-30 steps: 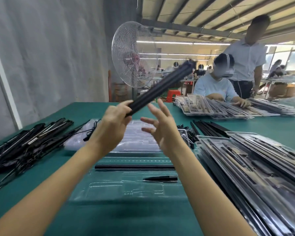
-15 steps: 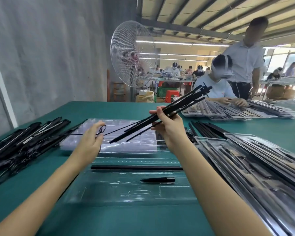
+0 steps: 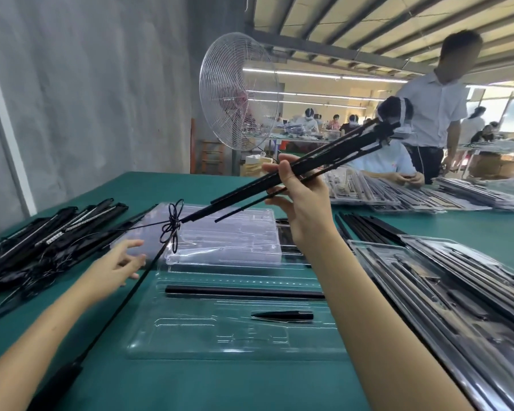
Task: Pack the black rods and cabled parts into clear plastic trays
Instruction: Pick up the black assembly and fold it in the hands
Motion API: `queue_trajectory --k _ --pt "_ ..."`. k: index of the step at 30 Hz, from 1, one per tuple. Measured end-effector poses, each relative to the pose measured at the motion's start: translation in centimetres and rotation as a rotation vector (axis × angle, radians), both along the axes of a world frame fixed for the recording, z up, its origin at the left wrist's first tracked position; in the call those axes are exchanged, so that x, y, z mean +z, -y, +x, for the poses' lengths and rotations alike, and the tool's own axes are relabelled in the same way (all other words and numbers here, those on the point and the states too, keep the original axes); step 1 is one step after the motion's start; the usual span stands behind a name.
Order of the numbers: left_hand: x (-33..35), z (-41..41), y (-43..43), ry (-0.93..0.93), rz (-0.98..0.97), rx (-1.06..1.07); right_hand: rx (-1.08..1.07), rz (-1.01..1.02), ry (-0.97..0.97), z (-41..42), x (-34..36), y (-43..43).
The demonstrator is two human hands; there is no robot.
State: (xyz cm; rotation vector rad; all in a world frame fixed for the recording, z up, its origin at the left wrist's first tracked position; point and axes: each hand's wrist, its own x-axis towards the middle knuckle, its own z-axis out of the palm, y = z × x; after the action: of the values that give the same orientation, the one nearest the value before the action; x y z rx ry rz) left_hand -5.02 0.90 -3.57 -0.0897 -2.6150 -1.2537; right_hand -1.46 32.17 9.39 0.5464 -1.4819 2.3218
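Observation:
My right hand (image 3: 303, 203) grips a long black cabled part (image 3: 315, 164) above the table, tilted up toward the far right. Its thin cable, tied in a looped bundle (image 3: 171, 226), hangs from the low end. A second black strand runs from there down to the bottom left. My left hand (image 3: 116, 266) hovers low beside that strand with fingers spread, holding nothing. Below lies a clear plastic tray (image 3: 220, 339) that holds a long black rod (image 3: 244, 292) and a short black piece (image 3: 282, 315).
A heap of black cabled parts (image 3: 42, 238) lies at the left. Empty clear trays (image 3: 226, 238) are stacked behind the open one. Filled trays (image 3: 445, 295) pile up at the right, loose black rods (image 3: 365, 223) behind them. Two people work across the table; a fan (image 3: 238, 93) stands beyond.
The part passed from my left hand to my right, which has lifted it higher. My left hand let go of the cable and dropped to the lower left, fingers spread.

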Motion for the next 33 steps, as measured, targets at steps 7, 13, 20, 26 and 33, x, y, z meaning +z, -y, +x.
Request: queue_trajectory --k 7,13,20,26,33 --pt "0.6 -2.1 -0.4 -0.175 -0.157 0.046 0.011 0.100 -0.072 1.1 -0.7 0.0" --pt "0.4 -4.6 -1.4 -0.086 -0.529 0.174 0.083 0.196 -0.080 2.3 -1.1 0.6" --pt "-0.2 -6.5 1.1 -0.048 -0.549 0.352 0.032 0.342 -0.128 2.5 -1.1 -0.1" --pt "3.6 -7.6 1.8 -0.354 -0.231 0.385 0.042 0.441 -0.010 1.9 -2.3 -0.1" --pt "8.2 -8.3 2.4 -0.466 0.029 0.411 0.134 0.421 0.109 1.1 -4.5 0.9"
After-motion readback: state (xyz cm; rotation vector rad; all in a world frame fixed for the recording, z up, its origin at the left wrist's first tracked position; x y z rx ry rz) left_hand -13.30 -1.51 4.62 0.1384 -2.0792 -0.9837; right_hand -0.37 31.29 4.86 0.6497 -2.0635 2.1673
